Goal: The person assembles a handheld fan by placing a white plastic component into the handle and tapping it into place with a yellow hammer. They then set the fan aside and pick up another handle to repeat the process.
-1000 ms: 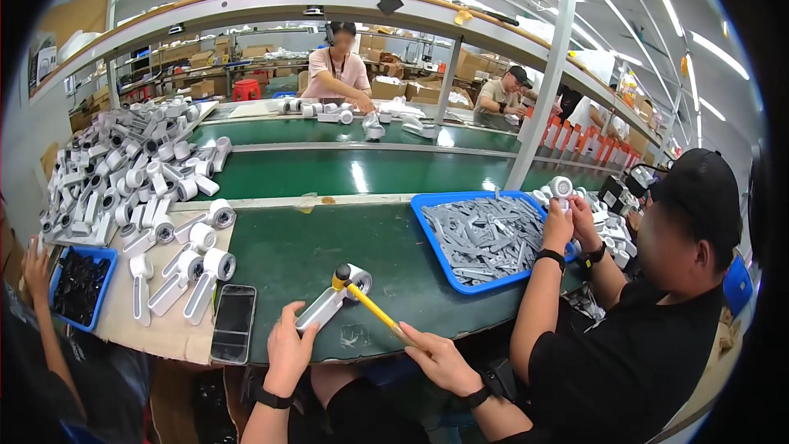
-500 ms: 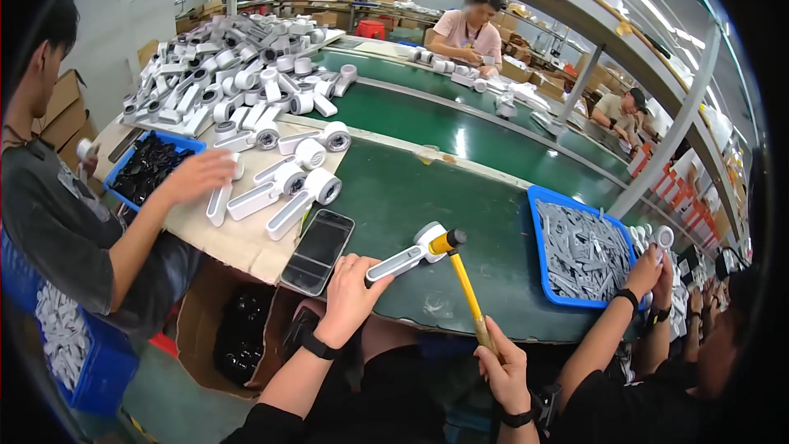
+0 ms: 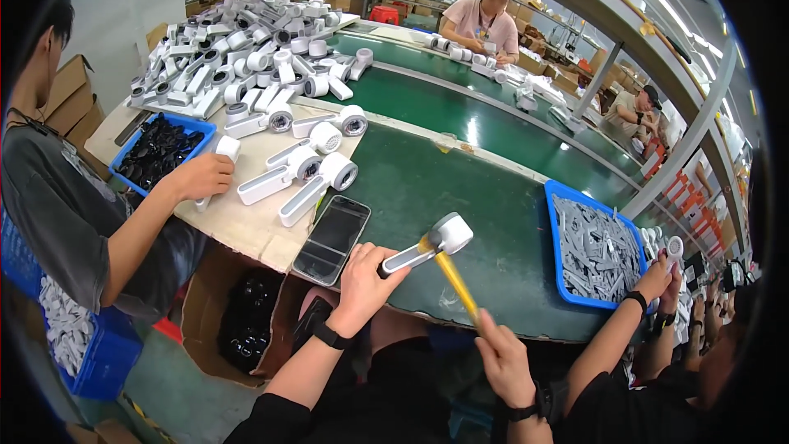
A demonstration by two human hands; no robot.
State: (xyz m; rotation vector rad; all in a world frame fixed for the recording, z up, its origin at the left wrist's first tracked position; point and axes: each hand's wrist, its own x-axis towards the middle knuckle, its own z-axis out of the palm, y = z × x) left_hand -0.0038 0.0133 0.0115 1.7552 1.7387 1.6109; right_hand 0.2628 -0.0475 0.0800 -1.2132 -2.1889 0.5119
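Observation:
My left hand (image 3: 362, 284) is closed around the grip end of a white handheld fan (image 3: 454, 233), whose grey-inlaid handle slants away from me over the green table. In my right hand (image 3: 504, 362) is a yellow-handled mallet (image 3: 459, 289), the fingers wrapped around the lower shaft. Motion smears the mallet's head, which lies over the fan's handle just short of the round white head; whether they touch I cannot tell. A dark smartphone (image 3: 333, 238) rests just left of my left hand.
Several matching fans (image 3: 308, 197) lie on a beige board, with a large pile (image 3: 246, 57) behind. A co-worker's hand (image 3: 205, 174) holds another fan near a blue tray (image 3: 208, 125) of black parts. At right, a blue tray (image 3: 552, 230) holds grey strips beside another person's hands (image 3: 653, 279).
The mallet's head has come down from beside the fan's round head onto its handle. The fan has turned over somewhat in my left hand. At left, the co-worker's hand has lowered.

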